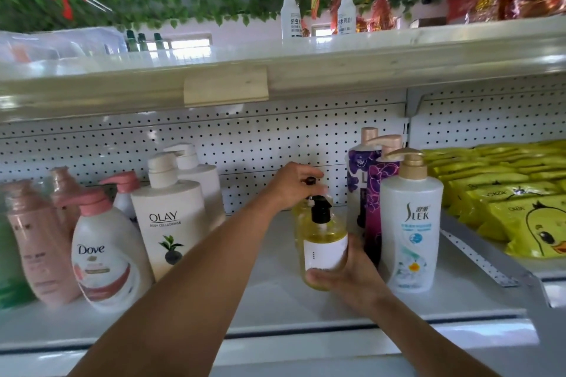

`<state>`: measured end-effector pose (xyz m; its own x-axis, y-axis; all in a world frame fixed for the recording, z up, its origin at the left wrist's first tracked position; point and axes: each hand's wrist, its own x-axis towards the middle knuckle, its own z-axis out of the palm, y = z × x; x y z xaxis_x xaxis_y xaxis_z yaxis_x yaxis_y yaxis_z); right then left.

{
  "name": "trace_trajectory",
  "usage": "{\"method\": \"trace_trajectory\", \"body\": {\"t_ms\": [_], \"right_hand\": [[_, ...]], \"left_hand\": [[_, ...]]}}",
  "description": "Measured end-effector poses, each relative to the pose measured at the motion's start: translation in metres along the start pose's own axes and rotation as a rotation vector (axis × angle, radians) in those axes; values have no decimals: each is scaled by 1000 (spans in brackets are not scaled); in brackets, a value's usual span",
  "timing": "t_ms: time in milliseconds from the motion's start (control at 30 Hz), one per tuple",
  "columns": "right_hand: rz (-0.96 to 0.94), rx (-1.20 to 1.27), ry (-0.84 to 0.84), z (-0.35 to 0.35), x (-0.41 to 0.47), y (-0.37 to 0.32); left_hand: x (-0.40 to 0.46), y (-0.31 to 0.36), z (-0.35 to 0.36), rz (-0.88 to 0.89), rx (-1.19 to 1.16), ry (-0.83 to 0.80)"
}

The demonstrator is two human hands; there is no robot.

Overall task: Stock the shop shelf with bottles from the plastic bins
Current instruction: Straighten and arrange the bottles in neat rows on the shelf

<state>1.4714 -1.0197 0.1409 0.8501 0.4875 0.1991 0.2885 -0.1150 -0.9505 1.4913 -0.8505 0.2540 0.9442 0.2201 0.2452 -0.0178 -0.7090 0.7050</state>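
**Two yellow bottles going onto the middle of the shelf**

We have both hands on the white metal shop shelf, in the gap between the white bottles and the purple ones. Our right hand grips the clear pump bottle of yellow liquid with a white label and black pump: the thumb curls across its lower front and the palm cups its right side. We cannot tell whether its base touches the shelf. Our left hand reaches further back, its fingers pinched around the dark pump top of a second yellow bottle, which is mostly hidden behind the first one.

Toward the left edge of the shelf stand a white Olay pump bottle, a white Dove bottle with a pink pump and pink pump bottles. Just right of our right hand stand a white Slek bottle with a gold pump and two purple flowered bottles behind it. Past a divider at the right edge lie yellow packs printed with a duck.

On the upper shelf stand two white spray bottles and clear plastic bins.
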Motion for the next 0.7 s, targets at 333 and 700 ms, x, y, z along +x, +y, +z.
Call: {"method": "trace_trajectory", "body": {"t_ms": [333,700], "right_hand": [[13,-132,25,-2,-3,-6],[-28,-124,-69,51,-19,-26]], "left_hand": [[6,-10,-16,74,174,-31],[-24,-29,-61,61,370,-70]]}}
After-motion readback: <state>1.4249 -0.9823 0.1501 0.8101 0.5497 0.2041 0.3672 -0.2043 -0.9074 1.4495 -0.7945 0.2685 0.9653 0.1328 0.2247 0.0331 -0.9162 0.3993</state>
